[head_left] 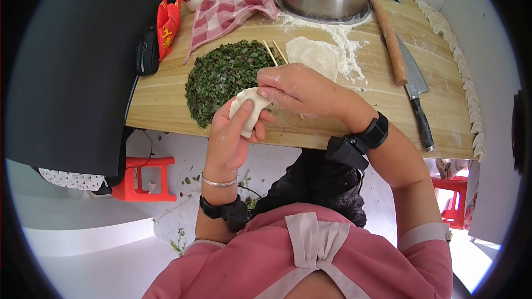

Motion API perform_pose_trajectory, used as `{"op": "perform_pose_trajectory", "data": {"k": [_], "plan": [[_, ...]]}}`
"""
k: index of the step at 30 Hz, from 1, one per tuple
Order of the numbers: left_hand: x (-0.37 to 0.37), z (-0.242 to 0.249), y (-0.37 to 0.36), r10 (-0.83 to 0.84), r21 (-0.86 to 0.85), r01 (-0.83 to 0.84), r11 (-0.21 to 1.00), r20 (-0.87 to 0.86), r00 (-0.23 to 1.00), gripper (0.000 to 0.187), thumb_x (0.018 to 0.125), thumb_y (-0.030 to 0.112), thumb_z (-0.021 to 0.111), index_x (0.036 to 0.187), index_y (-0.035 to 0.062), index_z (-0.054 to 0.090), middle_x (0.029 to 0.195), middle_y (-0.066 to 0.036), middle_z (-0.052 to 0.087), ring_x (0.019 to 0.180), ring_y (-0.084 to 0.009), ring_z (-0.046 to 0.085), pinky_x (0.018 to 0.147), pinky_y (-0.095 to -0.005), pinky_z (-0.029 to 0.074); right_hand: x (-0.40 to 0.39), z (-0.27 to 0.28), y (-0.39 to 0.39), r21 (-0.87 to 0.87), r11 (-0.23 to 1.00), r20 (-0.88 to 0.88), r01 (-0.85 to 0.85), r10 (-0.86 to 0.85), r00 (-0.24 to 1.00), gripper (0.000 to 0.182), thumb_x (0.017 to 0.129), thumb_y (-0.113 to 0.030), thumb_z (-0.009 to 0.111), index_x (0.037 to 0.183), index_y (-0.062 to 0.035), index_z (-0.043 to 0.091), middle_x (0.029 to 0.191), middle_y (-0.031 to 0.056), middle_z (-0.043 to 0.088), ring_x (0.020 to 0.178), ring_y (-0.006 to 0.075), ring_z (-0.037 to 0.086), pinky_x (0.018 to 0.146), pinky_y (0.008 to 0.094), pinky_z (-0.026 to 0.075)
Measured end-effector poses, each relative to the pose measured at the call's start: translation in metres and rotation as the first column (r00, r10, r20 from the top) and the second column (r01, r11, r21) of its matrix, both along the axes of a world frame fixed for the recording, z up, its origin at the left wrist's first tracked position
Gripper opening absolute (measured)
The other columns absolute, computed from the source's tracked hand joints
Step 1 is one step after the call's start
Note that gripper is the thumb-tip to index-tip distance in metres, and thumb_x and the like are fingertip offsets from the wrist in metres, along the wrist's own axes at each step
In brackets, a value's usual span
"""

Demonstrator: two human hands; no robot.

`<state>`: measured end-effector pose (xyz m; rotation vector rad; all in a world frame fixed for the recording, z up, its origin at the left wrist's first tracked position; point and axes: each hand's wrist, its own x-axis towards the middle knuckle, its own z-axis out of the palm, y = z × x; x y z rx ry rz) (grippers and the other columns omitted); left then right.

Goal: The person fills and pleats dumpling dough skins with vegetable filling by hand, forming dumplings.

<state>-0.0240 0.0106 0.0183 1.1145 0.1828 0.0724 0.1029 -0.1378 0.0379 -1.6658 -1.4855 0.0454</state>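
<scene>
The left hand [225, 137] grips a white, half-moon dough dumpling [258, 102] over the wooden tabletop's [157, 102] near edge, thumb across it, apparently for steadiness; the right hand's [296, 89] closed fingers pinch its far-right tip, likely pressing the rim. Its long axis slants away and rightward. Beyond, probably for easy reach, lie chopped dark-green leaves [219, 77] and 2 pale wooden chopsticks [270, 53].

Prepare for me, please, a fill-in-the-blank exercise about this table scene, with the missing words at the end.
The folded dough in the left hand is pinched at its edge by the ____ hand.
The silver bracelet is on the ____ wrist.
The knife beside the rolling pin has a ____ handle.
The checked cloth is red and ____.
Missing words: right; left; black; white.
</scene>
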Motion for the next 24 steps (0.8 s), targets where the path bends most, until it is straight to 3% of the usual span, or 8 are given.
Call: {"op": "perform_pose_trajectory", "data": {"k": [3,7,10,13,15,18,20,24], "plan": [[0.0,0.0,-0.001,0.002,0.003,-0.002,1.0,0.011,1.0,0.025,0.096,0.022,0.052,0.109,0.0015,0.056,0.082,-0.012,0.066,0.055,-0.0095,0.055,0.047,-0.0215,0.04,-0.003,-0.001,0.002,-0.102,0.988,0.048,0.116,-0.112,0.993,0.022,0.093,-0.023,0.05,0.085,-0.0026,0.054,0.076,0.0199,0.059,0.075,0.0401,0.058,0.066,0.0464,0.044],[0.0,-0.002,-0.003,0.049,0.042,-0.05,0.998,0.031,0.998,0.025,0.097,0.023,0.051,0.109,0.0026,0.057,0.081,-0.01,0.066,0.055,-0.0083,0.054,0.046,-0.0205,0.039,-0.004,0.003,0.002,-0.126,0.983,0.017,0.132,-0.131,0.991,0.024,0.093,-0.024,0.05,0.085,-0.0018,0.054,0.075,0.0207,0.059,0.076,0.04,0.058,0.067,0.0469,0.045],[0.001,-0.002,-0.005,0.089,0.05,-0.092,0.995,0.054,0.995,0.025,0.097,0.024,0.051,0.109,0.0029,0.057,0.081,-0.009,0.066,0.055,-0.0076,0.054,0.046,-0.0198,0.039,-0.001,0.01,-0.005,-0.11,0.988,-0.126,0.104,-0.118,0.985,0.026,0.093,-0.024,0.049,0.083,-0.0012,0.055,0.075,0.0213,0.059,0.075,0.0402,0.058,0.067,0.0471,0.044],[0.001,0.003,-0.007,0.148,0.023,-0.15,0.988,0.055,0.987,0.023,0.097,0.022,0.052,0.109,0.003,0.056,0.081,-0.009,0.066,0.055,-0.0071,0.053,0.046,-0.019,0.038,0.0,0.008,-0.005,-0.167,0.979,-0.108,0.115,-0.134,0.985,0.027,0.093,-0.025,0.048,0.083,-0.0009,0.055,0.074,0.0215,0.057,0.073,0.0404,0.057,0.067,0.0468,0.044],[0.002,0.004,-0.005,0.173,-0.004,-0.173,0.985,0.048,0.984,0.021,0.096,0.02,0.053,0.108,0.0031,0.056,0.082,-0.009,0.066,0.055,-0.0068,0.052,0.045,-0.0184,0.037,0.002,-0.002,0.002,-0.028,1.0,-0.091,0.01,-0.013,0.996,0.027,0.095,-0.021,0.048,0.079,0.0005,0.048,0.066,0.0209,0.044,0.062,0.0377,0.042,0.058,0.041,0.038],[0.004,0.0,-0.004,0.134,0.058,-0.142,0.988,0.129,0.983,0.02,0.093,0.011,0.055,0.112,0.0017,0.056,0.087,-0.009,0.066,0.059,-0.0069,0.056,0.049,-0.0185,0.041,0.001,0.0,0.0,-0.027,0.995,-0.103,0.095,-0.098,0.99,0.027,0.094,-0.021,0.049,0.08,0.0011,0.048,0.063,0.0174,0.043,0.06,0.031,0.046,0.057,0.0391,0.038],[0.007,-0.003,-0.013,0.228,0.381,-0.335,0.862,0.298,0.927,0.028,0.091,0.003,0.054,0.118,-0.0012,0.054,0.09,-0.007,0.065,0.064,-0.0073,0.059,0.053,-0.0196,0.046,-0.001,0.007,-0.003,-0.06,0.991,-0.17,0.116,-0.125,0.977,0.025,0.092,-0.021,0.05,0.08,0.0009,0.052,0.064,0.018,0.047,0.061,0.0311,0.05,0.058,0.0398,0.04],[0.005,-0.002,-0.003,0.223,0.564,-0.341,0.752,0.27,0.937,0.034,0.09,0.001,0.055,0.123,-0.0034,0.051,0.09,-0.007,0.065,0.066,-0.0087,0.061,0.057,-0.022,0.05,-0.002,0.009,-0.005,-0.21,0.969,-0.365,0.128,-0.199,0.91,0.026,0.088,-0.021,0.052,0.076,0.0015,0.055,0.062,0.0158,0.053,0.061,0.0239,0.056,0.056,0.0364,0.043]]}}
